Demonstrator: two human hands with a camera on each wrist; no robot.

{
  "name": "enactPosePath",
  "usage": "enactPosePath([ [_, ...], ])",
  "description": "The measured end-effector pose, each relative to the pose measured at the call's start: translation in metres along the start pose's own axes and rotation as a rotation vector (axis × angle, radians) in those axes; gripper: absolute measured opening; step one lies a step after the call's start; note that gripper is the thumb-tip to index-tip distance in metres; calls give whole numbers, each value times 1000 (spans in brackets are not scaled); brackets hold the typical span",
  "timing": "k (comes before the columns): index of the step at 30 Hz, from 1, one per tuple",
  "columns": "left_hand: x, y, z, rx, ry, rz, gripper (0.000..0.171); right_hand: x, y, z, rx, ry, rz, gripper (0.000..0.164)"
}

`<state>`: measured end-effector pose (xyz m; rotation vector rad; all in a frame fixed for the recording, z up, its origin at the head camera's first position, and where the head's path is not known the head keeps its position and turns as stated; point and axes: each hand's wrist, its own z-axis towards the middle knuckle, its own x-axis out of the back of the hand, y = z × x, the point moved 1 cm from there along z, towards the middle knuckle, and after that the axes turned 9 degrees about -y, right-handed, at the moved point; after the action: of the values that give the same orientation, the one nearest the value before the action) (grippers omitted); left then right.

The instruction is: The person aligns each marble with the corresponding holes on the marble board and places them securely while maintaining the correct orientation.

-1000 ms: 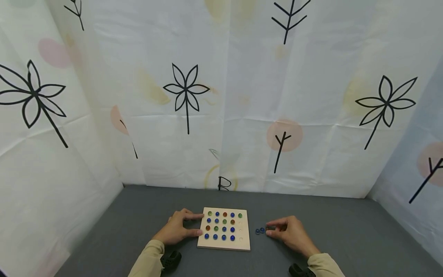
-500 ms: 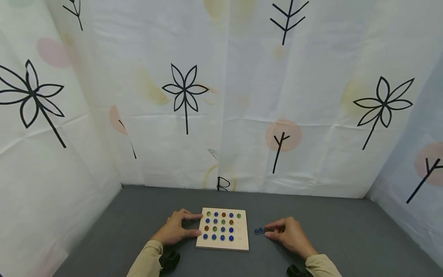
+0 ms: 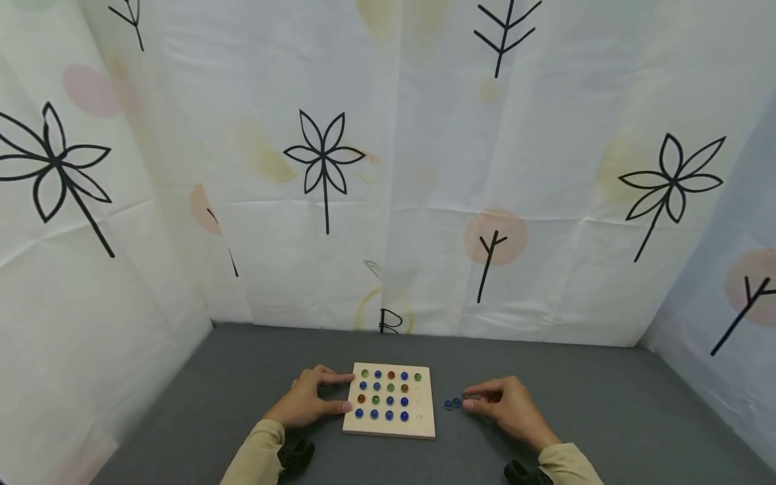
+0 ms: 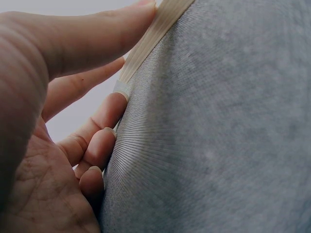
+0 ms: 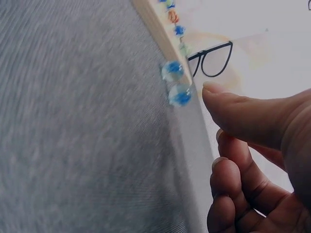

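Observation:
A square wooden board point(image 3: 388, 435) lies on the grey cloth, with blue, green and amber marbles set in rows. Three hollows in its right column are bare. My left hand point(image 3: 308, 400) rests against the board's left side, with straight index finger and thumb spread along the edge; in the left wrist view the other fingers are bent over the cloth. Just right of the board, my right hand point(image 3: 508, 408) pinches a small amber-brown marble point(image 3: 466, 397) between thumb and index finger. The right wrist view hides that marble behind the thumb. Two blue marbles point(image 5: 180, 95) lie beside the fingertips.
Grey cloth point(image 3: 273, 347) covers the table around the board. White curtains point(image 3: 424, 168) with plant drawings stand at the back and both sides. A dark strap point(image 3: 297, 457) sits at the left wrist, another at the right wrist.
The right hand stays beside the two blue marbles with the amber-brown marble at its fingertips, shifting only slightly. The left hand keeps its place at the board. The head view drifts a little.

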<state>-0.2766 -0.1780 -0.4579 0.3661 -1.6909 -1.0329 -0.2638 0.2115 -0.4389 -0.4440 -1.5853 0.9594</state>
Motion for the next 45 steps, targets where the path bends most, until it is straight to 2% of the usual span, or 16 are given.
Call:
enactPosePath([
  [11,0,0,0,1,4,-2,55,-2,-21,-2,49,14,16,20],
  [27,0,0,0,23,9,-8,54,-13,-33,-4,114,25,37,19],
  [33,-1,0,0,25,10,-16,54,-18,-36,3,85,24,-1,16],
  [45,0,0,1,31,7,-12,54,-32,-40,26,85,4,-40,14],
])
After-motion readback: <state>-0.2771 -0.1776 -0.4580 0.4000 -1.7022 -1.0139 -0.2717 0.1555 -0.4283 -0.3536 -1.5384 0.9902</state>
